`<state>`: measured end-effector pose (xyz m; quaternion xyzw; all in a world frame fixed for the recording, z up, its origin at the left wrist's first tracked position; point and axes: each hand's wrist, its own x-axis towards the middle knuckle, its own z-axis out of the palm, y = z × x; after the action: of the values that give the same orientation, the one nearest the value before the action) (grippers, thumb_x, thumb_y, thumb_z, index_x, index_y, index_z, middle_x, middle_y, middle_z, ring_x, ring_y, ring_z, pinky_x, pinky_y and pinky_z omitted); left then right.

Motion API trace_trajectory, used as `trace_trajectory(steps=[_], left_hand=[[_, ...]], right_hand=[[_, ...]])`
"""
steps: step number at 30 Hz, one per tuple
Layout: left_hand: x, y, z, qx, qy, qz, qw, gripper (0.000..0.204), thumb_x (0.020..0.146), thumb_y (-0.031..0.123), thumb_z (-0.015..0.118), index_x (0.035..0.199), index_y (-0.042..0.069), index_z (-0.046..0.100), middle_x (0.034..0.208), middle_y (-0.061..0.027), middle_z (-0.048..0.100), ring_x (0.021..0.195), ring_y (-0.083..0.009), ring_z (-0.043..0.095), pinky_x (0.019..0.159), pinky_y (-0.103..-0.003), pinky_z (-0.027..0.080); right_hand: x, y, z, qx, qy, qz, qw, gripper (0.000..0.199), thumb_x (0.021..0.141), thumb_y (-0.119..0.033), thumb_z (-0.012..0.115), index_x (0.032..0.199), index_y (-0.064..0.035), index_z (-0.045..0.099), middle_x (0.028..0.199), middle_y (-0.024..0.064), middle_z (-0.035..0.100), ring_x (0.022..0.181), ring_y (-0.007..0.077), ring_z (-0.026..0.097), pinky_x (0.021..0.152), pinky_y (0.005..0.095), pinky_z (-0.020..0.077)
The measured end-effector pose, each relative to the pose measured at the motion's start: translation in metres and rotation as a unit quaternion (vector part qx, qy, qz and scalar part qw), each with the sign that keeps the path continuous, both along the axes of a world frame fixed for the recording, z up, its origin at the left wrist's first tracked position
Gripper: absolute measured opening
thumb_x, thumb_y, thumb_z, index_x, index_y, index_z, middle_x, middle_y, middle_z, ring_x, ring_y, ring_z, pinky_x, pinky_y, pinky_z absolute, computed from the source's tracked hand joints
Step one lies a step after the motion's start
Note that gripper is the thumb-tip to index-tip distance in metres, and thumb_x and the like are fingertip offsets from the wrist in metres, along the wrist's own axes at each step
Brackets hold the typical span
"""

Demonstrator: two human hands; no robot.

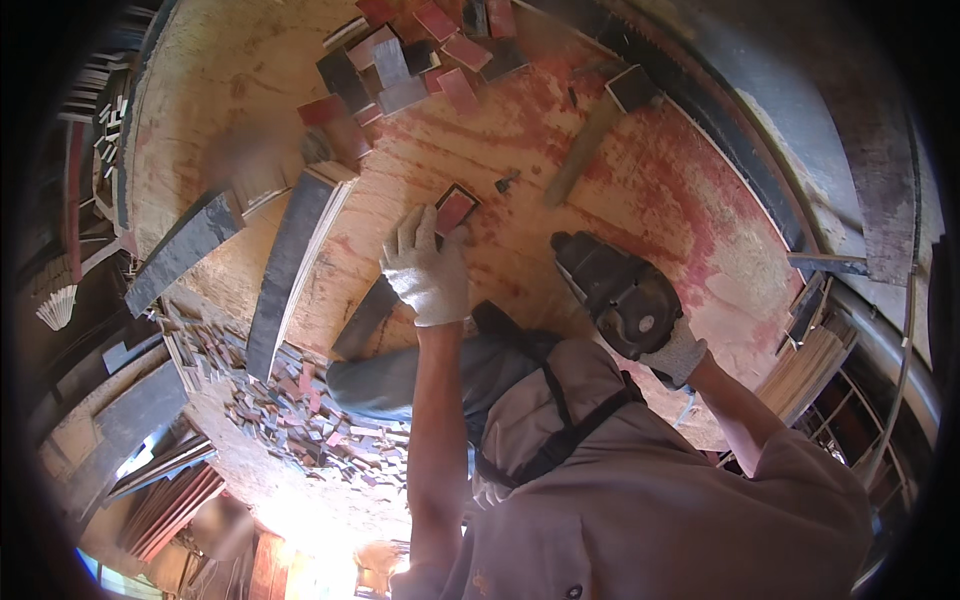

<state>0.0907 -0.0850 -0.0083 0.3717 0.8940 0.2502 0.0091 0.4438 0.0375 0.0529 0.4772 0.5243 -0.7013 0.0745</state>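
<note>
My gloved left hand [428, 265] holds a small red-faced wooden block [456, 211] with dark edges, its fingers and thumb closed on the block's near end. The block rests on a worn, red-stained wooden board [520, 150]. To the right, my gloved right hand [676, 355] grips a dark, bulky handheld power tool [625, 300]. Its black front end points toward the far left; the exact kind of tool I cannot make out. Just beyond the block lies a small dark metal-looking piece [507, 182].
Several red and black wood offcuts [400, 60] are piled at the far side. Long dark plywood strips [290, 260] lie on the left, and a wooden stick [582, 150] with a dark block at its end lies far right. Many small scraps [300, 400] cover the floor at left.
</note>
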Motion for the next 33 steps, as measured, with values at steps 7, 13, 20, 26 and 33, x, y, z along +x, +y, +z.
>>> trace_trajectory(steps=[7,13,20,26,33], left_hand=[[0.001,0.004,0.006,-0.038,-0.012,0.012,0.999,0.051,0.069,0.027,0.091,0.117,0.012,0.080,0.123,-0.0039,0.076,0.113,-0.0310,0.068,0.099,-0.047,0.052],[-0.001,0.007,0.010,-0.076,-0.034,0.016,0.996,0.050,0.071,0.028,0.090,0.117,0.013,0.080,0.121,-0.0049,0.077,0.111,-0.0325,0.068,0.097,-0.048,0.053],[-0.005,0.012,0.018,-0.093,-0.053,-0.002,0.994,0.048,0.076,0.034,0.088,0.117,0.008,0.081,0.114,-0.0129,0.078,0.105,-0.0365,0.069,0.095,-0.049,0.055],[-0.008,0.010,0.018,-0.089,-0.069,-0.010,0.994,0.046,0.076,0.033,0.086,0.115,0.009,0.082,0.114,-0.0116,0.077,0.106,-0.0350,0.069,0.094,-0.049,0.055],[-0.011,0.012,0.021,-0.083,-0.076,-0.013,0.994,0.043,0.075,0.033,0.085,0.112,0.012,0.083,0.110,-0.0090,0.077,0.102,-0.0341,0.068,0.091,-0.047,0.054]], right_hand=[[0.021,0.000,-0.018,0.215,0.055,0.188,0.957,0.105,0.071,-0.008,0.097,0.156,-0.0049,0.035,0.151,0.0136,0.057,0.140,0.0236,0.057,0.117,0.0417,0.0513],[0.018,0.003,-0.014,0.271,0.076,0.247,0.927,0.104,0.070,-0.007,0.098,0.154,-0.0050,0.038,0.150,0.0130,0.058,0.139,0.0230,0.058,0.117,0.0422,0.0518],[0.026,0.001,-0.018,0.292,0.084,0.258,0.917,0.108,0.067,-0.006,0.099,0.155,-0.0041,0.038,0.150,0.0134,0.058,0.138,0.0238,0.059,0.115,0.0411,0.0527],[0.007,0.007,0.001,0.206,-0.034,0.270,0.940,0.096,0.078,-0.018,0.093,0.156,-0.0028,0.040,0.154,0.0148,0.056,0.142,0.0256,0.055,0.118,0.0407,0.0479],[-0.049,0.018,0.002,0.287,0.042,0.341,0.894,0.046,0.103,-0.023,0.066,0.149,-0.0173,0.060,0.145,0.0089,0.060,0.131,0.0273,0.056,0.110,0.0473,0.0466]])
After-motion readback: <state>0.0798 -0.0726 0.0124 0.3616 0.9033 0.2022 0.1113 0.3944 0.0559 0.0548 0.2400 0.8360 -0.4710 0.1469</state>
